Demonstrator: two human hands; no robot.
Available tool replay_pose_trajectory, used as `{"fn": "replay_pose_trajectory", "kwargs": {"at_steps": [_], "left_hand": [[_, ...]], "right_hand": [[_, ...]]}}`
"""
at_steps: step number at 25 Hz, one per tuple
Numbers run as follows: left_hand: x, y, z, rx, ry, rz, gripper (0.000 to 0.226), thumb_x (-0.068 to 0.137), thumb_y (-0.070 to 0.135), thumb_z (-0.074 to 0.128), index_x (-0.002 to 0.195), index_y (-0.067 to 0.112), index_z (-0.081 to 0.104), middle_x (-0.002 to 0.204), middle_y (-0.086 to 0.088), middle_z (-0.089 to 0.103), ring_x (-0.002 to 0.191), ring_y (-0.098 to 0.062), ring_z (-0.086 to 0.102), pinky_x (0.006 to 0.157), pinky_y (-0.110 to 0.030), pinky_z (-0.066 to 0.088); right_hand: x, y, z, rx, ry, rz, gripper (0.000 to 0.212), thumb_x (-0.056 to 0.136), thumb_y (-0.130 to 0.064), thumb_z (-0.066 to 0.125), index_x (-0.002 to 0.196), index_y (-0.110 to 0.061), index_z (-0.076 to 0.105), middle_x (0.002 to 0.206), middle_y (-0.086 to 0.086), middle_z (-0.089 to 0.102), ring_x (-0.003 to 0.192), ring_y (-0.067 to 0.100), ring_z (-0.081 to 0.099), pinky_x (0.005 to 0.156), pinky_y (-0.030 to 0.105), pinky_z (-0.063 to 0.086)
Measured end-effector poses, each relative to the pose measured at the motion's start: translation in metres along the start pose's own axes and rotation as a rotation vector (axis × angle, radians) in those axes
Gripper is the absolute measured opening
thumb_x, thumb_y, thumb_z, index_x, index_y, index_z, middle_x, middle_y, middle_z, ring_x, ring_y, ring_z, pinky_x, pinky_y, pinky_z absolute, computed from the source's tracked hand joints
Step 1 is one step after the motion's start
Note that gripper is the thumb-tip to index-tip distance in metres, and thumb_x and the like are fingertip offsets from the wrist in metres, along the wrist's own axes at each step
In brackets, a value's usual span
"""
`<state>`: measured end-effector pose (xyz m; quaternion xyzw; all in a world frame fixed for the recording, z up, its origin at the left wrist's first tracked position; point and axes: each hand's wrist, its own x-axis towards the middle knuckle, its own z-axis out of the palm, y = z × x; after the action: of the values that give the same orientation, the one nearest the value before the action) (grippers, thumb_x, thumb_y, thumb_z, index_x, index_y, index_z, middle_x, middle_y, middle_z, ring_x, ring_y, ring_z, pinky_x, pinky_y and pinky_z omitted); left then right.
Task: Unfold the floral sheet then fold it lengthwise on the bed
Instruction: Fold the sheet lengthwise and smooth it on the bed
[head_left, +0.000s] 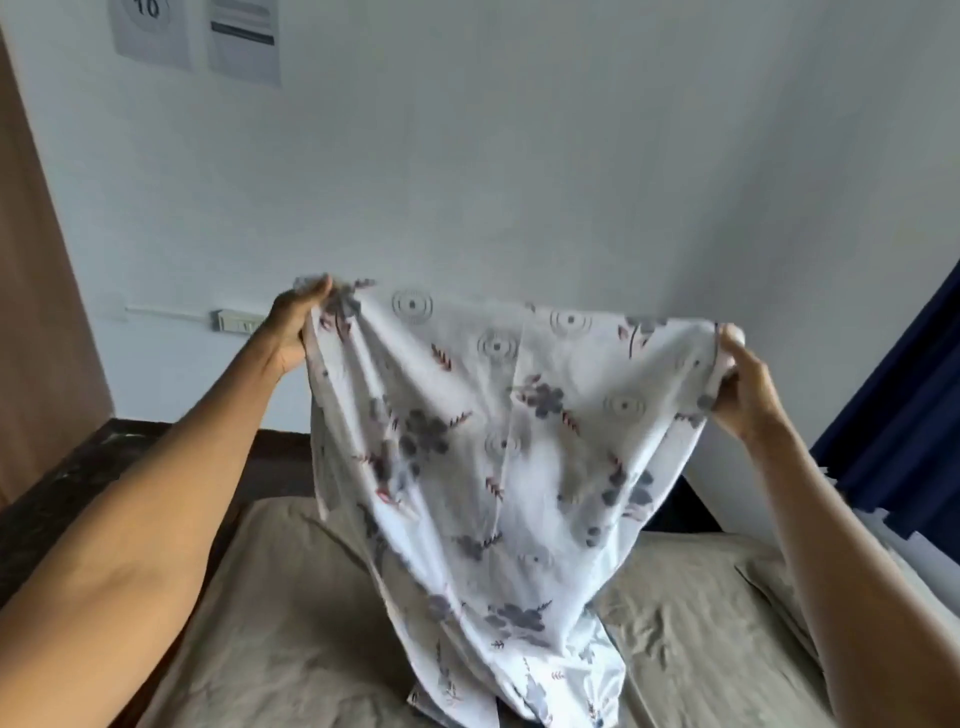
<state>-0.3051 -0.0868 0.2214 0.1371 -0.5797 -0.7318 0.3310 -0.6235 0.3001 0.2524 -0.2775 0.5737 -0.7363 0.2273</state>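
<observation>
Floral sheet (483, 441): held aloft over the bed (270, 613), top edge stretched between both hands, lower part hanging in gathered folds, its bottom end resting on the bed. Left hand (296, 327): grip pinching the upper left corner. Right hand (740, 384): grip clenched on the bunched upper right edge. Step judged: unfolding. Advice: keep both corners pinched, spread the hands wider, shake the layers loose, then lower the sheet flat before folding lengthwise.
</observation>
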Motion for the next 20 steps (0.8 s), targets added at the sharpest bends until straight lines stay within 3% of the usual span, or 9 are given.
{"fn": "replay_pose_trajectory", "kwargs": {"at_steps": [2, 5, 8, 9, 11, 12, 14, 17, 20], "left_hand": [[0.003, 0.003, 0.003, 0.019, -0.084, -0.054, 0.037, 0.070, 0.042, 0.074, 0.098, 0.018, 0.070, 0.102, -0.004, 0.071, 0.083, -0.012, 0.070, 0.077, -0.026, 0.058], [-0.015, -0.058, -0.019, 0.455, -0.185, -0.465, 0.076, 0.067, 0.045, 0.078, 0.129, 0.010, 0.052, 0.134, -0.008, 0.055, 0.127, -0.022, 0.050, 0.104, -0.038, 0.042], [-0.029, -0.066, -0.023, 0.514, -0.053, -0.474, 0.082, 0.078, 0.037, 0.073, 0.140, 0.002, 0.033, 0.136, -0.001, 0.044, 0.136, -0.023, 0.034, 0.091, -0.031, 0.043], [-0.026, -0.051, -0.019, 0.500, -0.004, -0.433, 0.075, 0.084, 0.034, 0.068, 0.140, -0.001, 0.032, 0.130, -0.002, 0.047, 0.132, -0.025, 0.038, 0.078, -0.028, 0.048], [-0.011, -0.013, -0.005, 0.426, 0.076, -0.284, 0.041, 0.087, 0.031, 0.064, 0.116, 0.002, 0.061, 0.097, 0.002, 0.067, 0.103, -0.025, 0.056, 0.051, -0.022, 0.049], [-0.006, 0.014, 0.008, 0.354, 0.109, -0.172, 0.022, 0.087, 0.028, 0.064, 0.091, 0.008, 0.073, 0.073, 0.008, 0.070, 0.084, -0.021, 0.060, 0.044, -0.017, 0.046], [0.009, 0.061, 0.028, 0.161, 0.198, 0.068, 0.031, 0.087, 0.025, 0.066, 0.058, 0.016, 0.074, 0.054, 0.009, 0.067, 0.058, -0.012, 0.061, 0.046, -0.016, 0.045], [0.026, 0.118, 0.053, -0.055, 0.309, 0.302, 0.019, 0.082, 0.029, 0.071, 0.072, 0.014, 0.067, 0.076, -0.002, 0.067, 0.066, -0.015, 0.064, 0.067, -0.030, 0.055], [0.024, 0.122, 0.044, 0.445, 0.196, 0.164, 0.017, 0.091, 0.035, 0.057, 0.085, 0.020, 0.059, 0.075, 0.001, 0.057, 0.054, -0.008, 0.060, 0.052, -0.020, 0.051]], "right_hand": [[0.003, -0.009, 0.006, -0.136, -0.122, 0.044, 0.060, 0.070, -0.054, 0.064, 0.111, -0.010, 0.061, 0.083, -0.001, 0.071, 0.066, 0.011, 0.065, 0.061, 0.020, 0.053], [-0.004, 0.038, -0.006, -0.633, -0.200, 0.265, 0.065, 0.063, -0.043, 0.082, 0.116, -0.009, 0.061, 0.100, 0.005, 0.069, 0.078, 0.014, 0.066, 0.074, 0.025, 0.054], [-0.017, 0.061, -0.009, -0.618, -0.094, 0.232, 0.075, 0.050, -0.053, 0.085, 0.107, -0.008, 0.066, 0.090, 0.007, 0.075, 0.080, 0.022, 0.071, 0.079, 0.037, 0.057], [-0.018, 0.051, -0.002, -0.584, -0.029, 0.182, 0.072, 0.051, -0.052, 0.084, 0.102, -0.004, 0.068, 0.078, 0.002, 0.075, 0.069, 0.017, 0.070, 0.072, 0.033, 0.058], [-0.005, 0.017, 0.009, -0.514, 0.109, 0.033, 0.039, 0.067, -0.041, 0.080, 0.085, -0.009, 0.068, 0.061, -0.007, 0.069, 0.054, 0.006, 0.063, 0.064, 0.027, 0.054], [0.004, -0.008, 0.017, -0.432, 0.183, -0.053, 0.024, 0.073, -0.033, 0.077, 0.075, -0.013, 0.063, 0.058, -0.009, 0.066, 0.051, 0.002, 0.060, 0.064, 0.025, 0.052], [0.021, -0.062, 0.032, -0.195, 0.286, -0.260, 0.023, 0.072, -0.024, 0.075, 0.070, -0.018, 0.053, 0.066, -0.006, 0.061, 0.057, 0.003, 0.058, 0.067, 0.026, 0.052], [0.026, -0.124, 0.052, 0.036, 0.192, -0.421, 0.015, 0.080, -0.023, 0.070, 0.086, -0.017, 0.058, 0.082, -0.001, 0.066, 0.073, 0.010, 0.066, 0.074, 0.028, 0.054], [0.009, -0.139, 0.063, -0.220, -0.013, -0.317, 0.045, 0.065, -0.041, 0.078, 0.096, -0.014, 0.061, 0.076, -0.008, 0.074, 0.072, 0.006, 0.070, 0.066, 0.024, 0.057]]}}
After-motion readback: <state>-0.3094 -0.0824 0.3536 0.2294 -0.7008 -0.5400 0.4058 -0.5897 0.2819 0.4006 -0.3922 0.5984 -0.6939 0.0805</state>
